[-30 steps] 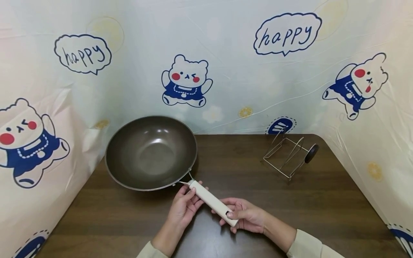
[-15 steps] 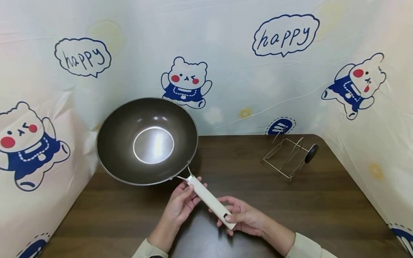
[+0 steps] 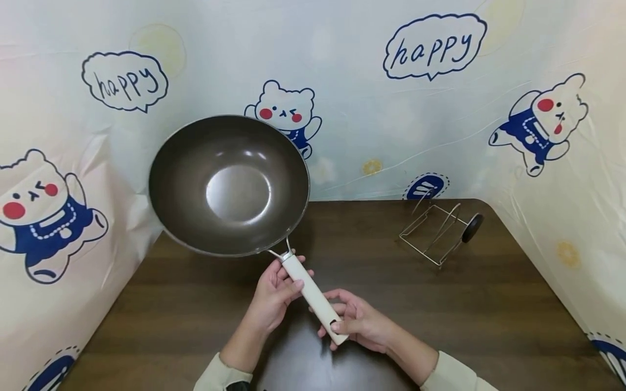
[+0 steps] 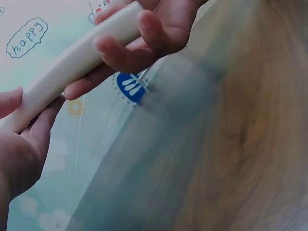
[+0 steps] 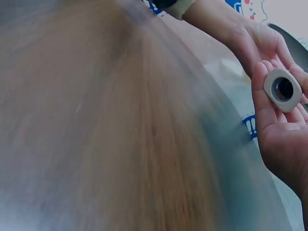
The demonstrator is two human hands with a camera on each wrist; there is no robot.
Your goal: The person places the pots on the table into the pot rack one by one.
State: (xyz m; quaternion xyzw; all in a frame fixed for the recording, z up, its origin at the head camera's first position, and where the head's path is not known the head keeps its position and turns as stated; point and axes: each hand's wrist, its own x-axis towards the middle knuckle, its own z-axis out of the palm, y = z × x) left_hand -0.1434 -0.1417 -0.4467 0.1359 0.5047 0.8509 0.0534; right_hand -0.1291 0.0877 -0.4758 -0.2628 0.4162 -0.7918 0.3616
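Note:
A dark, deep wok with a pale handle is held up over the table, its inside tilted toward the head camera. My left hand grips the handle close to its metal bracket, thumb on top and fingers beneath. At the handle's far end, my right hand holds it with the thumb by the dark hanging hole. In the left wrist view the handle runs between both hands. The right wrist view faces the handle's round, hollow end in my right hand.
A wire rack with a round black knob lies at the table's back right. The brown wooden table is bordered by hanging cloth printed with bears and "happy" bubbles.
The wok has risen and tilted further toward the head camera, its rim now overlapping the middle bear. Both hands have moved slightly up and left with the handle. The rack has not moved.

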